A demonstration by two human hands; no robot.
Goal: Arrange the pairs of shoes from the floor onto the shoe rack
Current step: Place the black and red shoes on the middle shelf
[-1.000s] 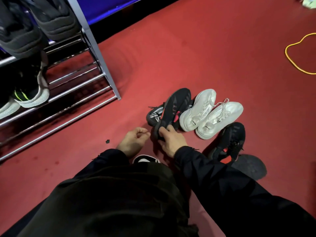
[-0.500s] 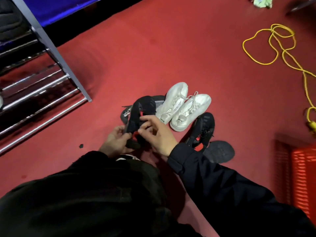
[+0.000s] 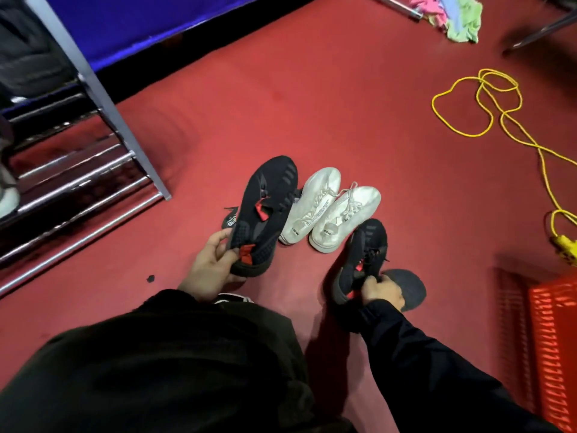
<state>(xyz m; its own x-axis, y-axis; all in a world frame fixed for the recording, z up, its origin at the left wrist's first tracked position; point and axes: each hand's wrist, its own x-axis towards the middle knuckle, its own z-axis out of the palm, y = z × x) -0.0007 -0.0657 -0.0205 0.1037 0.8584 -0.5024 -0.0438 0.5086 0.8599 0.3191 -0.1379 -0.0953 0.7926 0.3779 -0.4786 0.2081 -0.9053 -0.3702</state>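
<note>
Hands: left [image 3: 209, 270] grips black shoe [image 3: 265, 210] heel, right [image 3: 381, 290] pinches second black shoe [image 3: 363, 260]; red floor [image 3: 312, 104] open beyond.

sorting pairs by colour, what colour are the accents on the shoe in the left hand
Red accents on a black shoe, held in the left hand; the head view shows it best.

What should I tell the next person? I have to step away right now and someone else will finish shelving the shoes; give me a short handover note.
Left hand: holding one black shoe with red tabs by its heel, lifted off the floor.
Right hand: gripping the heel of the matching black shoe, beside a dark round object I cannot identify.
White pair: side by side on the red carpet, untouched.
Another dark shoe peeks out behind the lifted one.
Shoe rack: to the left; lower bars look free.
Left: shelve the black pair, then the white pair and the rest.
</note>
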